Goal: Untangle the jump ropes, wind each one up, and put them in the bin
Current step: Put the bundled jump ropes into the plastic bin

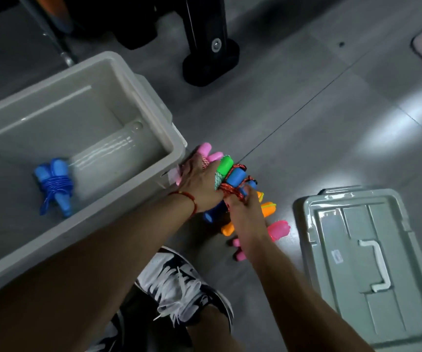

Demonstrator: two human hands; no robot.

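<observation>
I have one view only, a wide-angle camera on the wearer's head, looking steeply down and forward at the floor (306,118). It sits close above both forearms, the bin (154,102) left, the lid (372,262) right.

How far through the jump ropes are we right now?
Done: one wound blue rope lies in the grey bin. In hand: the left hand and right hand are gathering a bundle with blue handles wrapped in red cord, beside a green handle. Left: pink handles by the bin, orange handles and more pink ones on the floor. The lid is off.
</observation>
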